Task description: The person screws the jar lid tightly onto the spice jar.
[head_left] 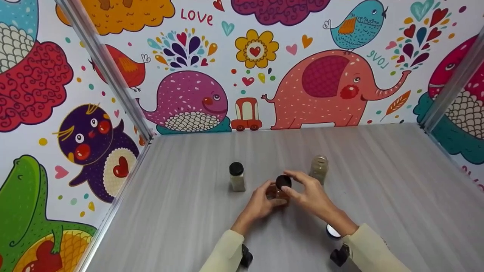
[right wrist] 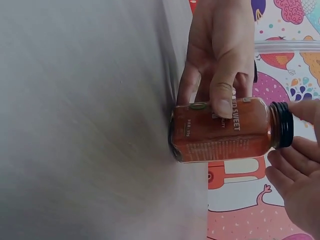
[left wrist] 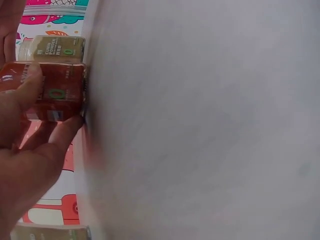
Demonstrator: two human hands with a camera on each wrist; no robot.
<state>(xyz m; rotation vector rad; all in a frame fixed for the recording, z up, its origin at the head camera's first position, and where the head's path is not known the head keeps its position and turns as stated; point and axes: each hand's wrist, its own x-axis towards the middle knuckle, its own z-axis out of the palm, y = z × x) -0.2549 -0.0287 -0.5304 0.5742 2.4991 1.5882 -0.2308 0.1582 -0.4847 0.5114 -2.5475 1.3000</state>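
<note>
A spice jar of red powder [right wrist: 220,132] stands upright on the table, a black screw lid [head_left: 283,182] on its neck. My left hand [head_left: 261,202] grips the jar's body from the left, thumb on one side and fingers on the other. At the lid, my right hand [head_left: 312,194] pinches the rim between thumb and fingers. Behind the right hand is a cumin powder jar [head_left: 319,168] whose neck shows no lid. To the left of the hands stands another jar of pale powder [head_left: 237,183], capped in black.
A round white disc with a dark rim [head_left: 333,231] lies by the right forearm, partly covered by it. The grey wood-grain table [head_left: 181,211] ends at walls printed with cartoon animals [head_left: 189,98]. A metal strip [head_left: 113,75] runs up the left corner.
</note>
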